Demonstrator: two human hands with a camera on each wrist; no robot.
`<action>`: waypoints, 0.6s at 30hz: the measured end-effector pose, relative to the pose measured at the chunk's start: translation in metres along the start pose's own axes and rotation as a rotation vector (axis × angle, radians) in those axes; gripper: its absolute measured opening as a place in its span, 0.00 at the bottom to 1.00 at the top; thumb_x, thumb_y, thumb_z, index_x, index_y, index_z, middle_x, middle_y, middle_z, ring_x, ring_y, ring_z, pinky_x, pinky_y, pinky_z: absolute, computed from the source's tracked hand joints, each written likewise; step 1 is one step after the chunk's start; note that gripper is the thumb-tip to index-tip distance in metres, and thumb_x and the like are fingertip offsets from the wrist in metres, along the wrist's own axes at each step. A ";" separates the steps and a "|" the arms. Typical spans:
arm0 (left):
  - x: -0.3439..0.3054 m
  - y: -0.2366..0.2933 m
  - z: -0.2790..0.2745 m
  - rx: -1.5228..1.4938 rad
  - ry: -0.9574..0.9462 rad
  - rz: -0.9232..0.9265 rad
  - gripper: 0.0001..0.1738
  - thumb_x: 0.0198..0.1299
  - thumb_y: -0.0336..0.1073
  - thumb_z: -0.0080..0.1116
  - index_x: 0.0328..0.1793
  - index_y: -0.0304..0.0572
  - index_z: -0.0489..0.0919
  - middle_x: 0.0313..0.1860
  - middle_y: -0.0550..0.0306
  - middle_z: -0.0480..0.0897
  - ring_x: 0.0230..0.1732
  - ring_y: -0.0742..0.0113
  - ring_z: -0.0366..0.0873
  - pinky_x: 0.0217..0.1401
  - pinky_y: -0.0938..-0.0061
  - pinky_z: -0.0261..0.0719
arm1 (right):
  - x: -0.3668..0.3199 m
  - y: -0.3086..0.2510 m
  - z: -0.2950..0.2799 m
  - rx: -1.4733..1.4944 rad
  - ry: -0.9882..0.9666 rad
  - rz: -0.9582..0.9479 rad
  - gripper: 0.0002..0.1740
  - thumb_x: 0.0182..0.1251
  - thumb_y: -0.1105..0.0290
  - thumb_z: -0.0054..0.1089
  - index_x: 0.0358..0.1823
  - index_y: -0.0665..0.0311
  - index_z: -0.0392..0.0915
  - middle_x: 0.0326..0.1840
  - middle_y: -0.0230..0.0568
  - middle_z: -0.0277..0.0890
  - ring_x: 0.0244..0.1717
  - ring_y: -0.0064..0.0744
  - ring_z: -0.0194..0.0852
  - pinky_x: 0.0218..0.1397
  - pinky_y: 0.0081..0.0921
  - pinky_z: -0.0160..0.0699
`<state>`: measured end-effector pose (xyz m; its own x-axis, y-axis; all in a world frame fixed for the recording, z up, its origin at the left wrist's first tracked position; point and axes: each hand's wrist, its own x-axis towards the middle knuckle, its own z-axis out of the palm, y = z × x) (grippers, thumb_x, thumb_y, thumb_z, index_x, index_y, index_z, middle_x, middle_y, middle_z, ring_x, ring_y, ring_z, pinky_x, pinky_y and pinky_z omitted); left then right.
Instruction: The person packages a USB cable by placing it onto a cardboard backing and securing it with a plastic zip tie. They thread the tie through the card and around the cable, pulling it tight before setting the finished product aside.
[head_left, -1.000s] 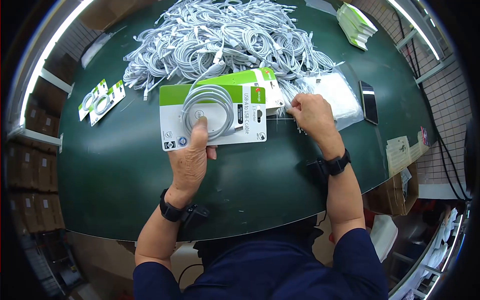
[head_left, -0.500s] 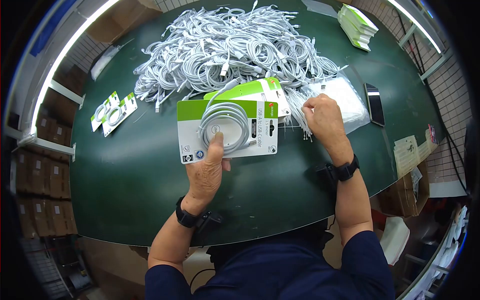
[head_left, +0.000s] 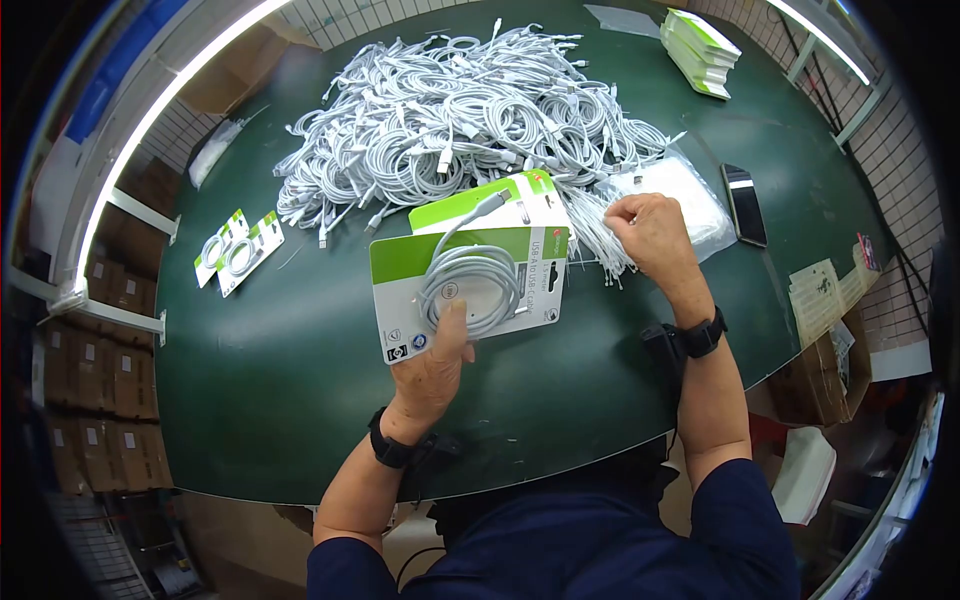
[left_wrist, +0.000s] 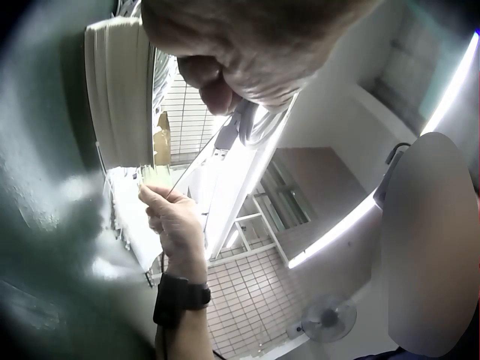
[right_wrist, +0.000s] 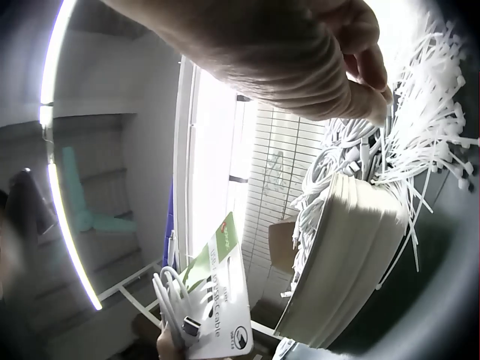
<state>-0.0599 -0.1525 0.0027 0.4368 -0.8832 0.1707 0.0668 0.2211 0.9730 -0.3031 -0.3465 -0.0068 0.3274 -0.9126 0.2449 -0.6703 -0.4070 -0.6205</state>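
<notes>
In the head view, the left hand (head_left: pixel 432 375) holds a green-and-white card (head_left: pixel 400 310), its thumb pressed on the coiled white cable (head_left: pixel 513 290) lying on the card. The card tilts slightly, in front of a stack of similar cards (head_left: pixel 430 217). The right hand (head_left: pixel 655 240) is beside a bundle of thin white ties (head_left: pixel 597 235). In the right wrist view, the right hand's (right_wrist: pixel 300 64) thumb and finger pinch what looks like a tie near the bundle (right_wrist: pixel 427 112). The left wrist view shows the left hand (left_wrist: pixel 255 45) against the cable (left_wrist: pixel 262 127).
A heap of coiled white cables (head_left: pixel 450 110) covers the back of the table (head_left: pixel 300 400). Two carded cables (head_left: pixel 250 255) lie left. To the right are a clear bag of white ties (head_left: pixel 700 205), a phone (head_left: pixel 744 205) and papers (head_left: pixel 817 300); folded cards (head_left: pixel 700 55) stand behind.
The head view has shifted, moving the table's contents down and right in it. The held card has tilted slightly. The right hand has moved off the ties toward the bag, fingertips still together.
</notes>
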 end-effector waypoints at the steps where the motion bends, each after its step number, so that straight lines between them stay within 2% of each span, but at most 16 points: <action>1: 0.000 0.000 -0.001 0.002 -0.004 -0.002 0.15 0.70 0.30 0.64 0.58 0.34 0.76 0.41 0.56 0.83 0.24 0.74 0.77 0.22 0.80 0.75 | -0.002 -0.003 -0.004 -0.084 -0.043 0.018 0.08 0.60 0.67 0.71 0.36 0.64 0.91 0.34 0.49 0.89 0.36 0.49 0.88 0.46 0.40 0.86; 3: 0.001 0.000 -0.001 0.003 -0.005 -0.004 0.14 0.71 0.31 0.64 0.58 0.34 0.76 0.41 0.56 0.83 0.24 0.75 0.76 0.22 0.80 0.74 | -0.006 -0.010 -0.012 -0.254 -0.133 0.053 0.10 0.59 0.65 0.72 0.37 0.63 0.92 0.35 0.49 0.90 0.37 0.48 0.89 0.47 0.40 0.86; 6: 0.000 0.000 0.000 0.004 -0.004 -0.008 0.15 0.71 0.31 0.65 0.58 0.34 0.76 0.41 0.56 0.83 0.24 0.75 0.76 0.22 0.80 0.74 | -0.007 -0.012 -0.008 -0.309 -0.096 0.073 0.12 0.60 0.62 0.74 0.39 0.62 0.91 0.37 0.48 0.89 0.40 0.49 0.88 0.48 0.42 0.86; 9: 0.000 0.000 0.000 0.003 -0.006 -0.010 0.15 0.71 0.32 0.65 0.58 0.34 0.76 0.42 0.56 0.83 0.25 0.75 0.76 0.22 0.80 0.74 | -0.004 -0.002 0.015 -0.254 0.029 -0.068 0.14 0.60 0.59 0.75 0.41 0.61 0.90 0.40 0.48 0.88 0.44 0.51 0.87 0.51 0.43 0.85; 12: 0.001 0.000 0.000 0.004 -0.006 -0.024 0.15 0.71 0.32 0.64 0.59 0.34 0.76 0.42 0.56 0.83 0.25 0.76 0.76 0.22 0.80 0.74 | -0.002 0.003 0.038 -0.291 0.009 -0.144 0.15 0.61 0.58 0.75 0.41 0.61 0.89 0.43 0.48 0.86 0.47 0.52 0.86 0.52 0.44 0.84; 13: 0.001 0.000 -0.001 0.006 -0.005 -0.034 0.15 0.71 0.32 0.64 0.59 0.34 0.76 0.42 0.56 0.83 0.25 0.76 0.76 0.22 0.80 0.74 | 0.000 0.002 0.040 -0.257 -0.031 -0.123 0.12 0.64 0.62 0.71 0.40 0.63 0.88 0.40 0.50 0.86 0.46 0.53 0.85 0.52 0.45 0.82; 16: 0.002 0.000 -0.002 0.003 -0.008 -0.043 0.15 0.71 0.32 0.64 0.59 0.34 0.76 0.42 0.57 0.83 0.26 0.76 0.77 0.22 0.80 0.75 | 0.002 0.005 0.041 -0.283 -0.040 -0.120 0.10 0.65 0.63 0.70 0.40 0.62 0.89 0.42 0.50 0.85 0.47 0.54 0.85 0.52 0.47 0.83; 18: 0.001 -0.002 -0.003 0.001 -0.011 -0.050 0.15 0.71 0.32 0.64 0.59 0.34 0.76 0.42 0.57 0.83 0.25 0.76 0.77 0.22 0.80 0.75 | 0.001 0.008 0.041 -0.293 0.022 -0.144 0.09 0.66 0.65 0.68 0.40 0.62 0.88 0.40 0.52 0.84 0.46 0.54 0.85 0.52 0.47 0.83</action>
<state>-0.0567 -0.1529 0.0008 0.4228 -0.8977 0.1239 0.0870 0.1763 0.9805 -0.2808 -0.3492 -0.0426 0.4207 -0.8442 0.3322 -0.7825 -0.5230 -0.3380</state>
